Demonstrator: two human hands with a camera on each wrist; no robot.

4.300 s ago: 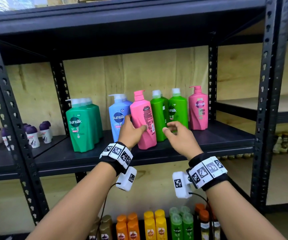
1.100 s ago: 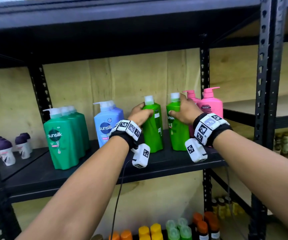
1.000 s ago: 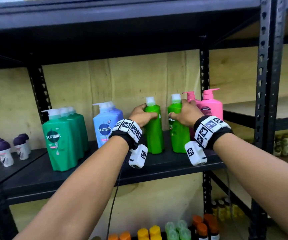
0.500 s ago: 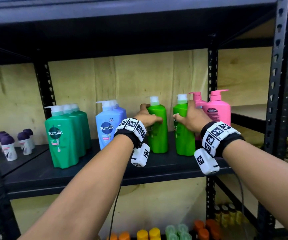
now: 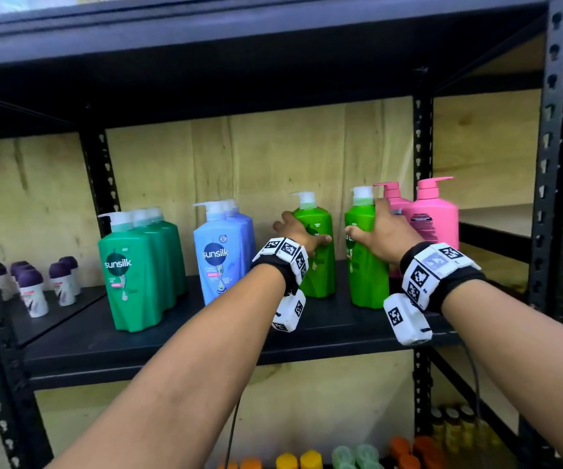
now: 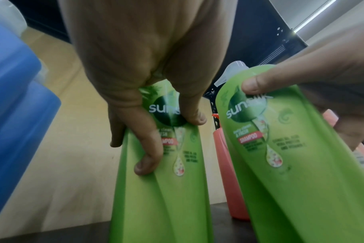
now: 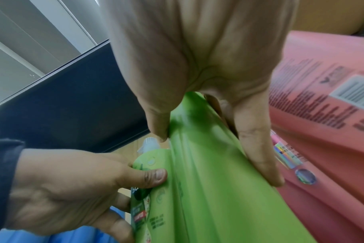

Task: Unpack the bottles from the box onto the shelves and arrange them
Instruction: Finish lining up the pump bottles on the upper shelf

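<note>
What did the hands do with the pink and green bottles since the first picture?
The left hand let go of a pink bottle, now standing far right. Each hand now grips a light green bottle; the right hand was empty before. Dark green bottles and blue bottles stayed.

The left shampoo bottle [image 5: 320,272] is standing on the middle shelf [image 5: 171,343] in the left hand [image 5: 298,231]. Just right of it, a little apart, the right shampoo bottle [image 5: 366,275] is standing in the right hand [image 5: 386,236]. Further right a pair of pump bottles [image 5: 434,218] is standing. To its left, two front-to-back rows of pump bottles [image 5: 219,255] are standing. Far left, roll-on bottles [image 5: 33,286] are sitting.
</note>
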